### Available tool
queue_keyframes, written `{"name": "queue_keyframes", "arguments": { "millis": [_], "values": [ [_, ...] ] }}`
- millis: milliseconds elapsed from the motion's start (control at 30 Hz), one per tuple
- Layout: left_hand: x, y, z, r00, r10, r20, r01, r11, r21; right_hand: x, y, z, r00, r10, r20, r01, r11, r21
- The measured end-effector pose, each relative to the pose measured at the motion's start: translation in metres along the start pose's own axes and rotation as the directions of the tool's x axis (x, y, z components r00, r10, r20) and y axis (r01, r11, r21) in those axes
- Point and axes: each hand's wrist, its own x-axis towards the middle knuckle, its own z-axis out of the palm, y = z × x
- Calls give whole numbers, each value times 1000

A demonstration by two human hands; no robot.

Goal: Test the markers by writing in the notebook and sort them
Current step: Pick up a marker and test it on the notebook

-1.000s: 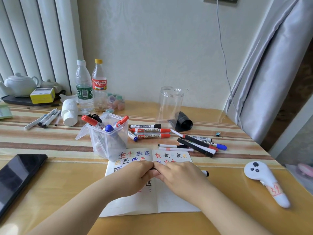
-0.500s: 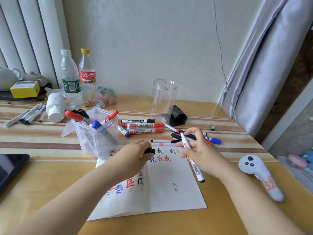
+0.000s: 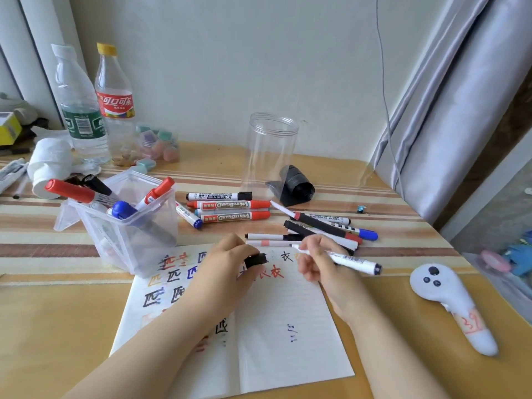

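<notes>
- The right hand (image 3: 322, 266) holds an uncapped white marker (image 3: 345, 259) in a pinching grip above the open notebook (image 3: 288, 326), nib pointing left and away.
- The left hand (image 3: 227, 266) curls its fingers around the black cap (image 3: 255, 260), resting on the page's upper middle.
- Loose markers (image 3: 230, 210) lie on the striped tabletop (image 3: 34, 240) beyond the notebook (others stand in a clear plastic bin (image 3: 129, 223) at the left).
- An empty clear jar (image 3: 270, 151) stands near the wall; a white controller (image 3: 449, 300) lies by the right edge, with bare tabletop between it and the notebook.
</notes>
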Motion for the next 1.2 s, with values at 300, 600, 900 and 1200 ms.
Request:
{"name": "queue_keyframes", "arguments": {
  "millis": [300,600,900,1200],
  "values": [
    [2,-12,6,999,-33,23,33,999,-5,11,12,-1,989,-89,-119,41,932,-360],
    [0,-9,5,999,-4,36,3,999,35,10,17,2,968,-184,-171,88,887,-453],
    [1,-10,7,999,-9,38,7,999,49,10,18,-2,979,-175,-107,112,894,-435],
    [1,-13,8,998,-16,54,13,999,49,10,19,-4,973,-187,-137,108,889,-445]
  ]
}}
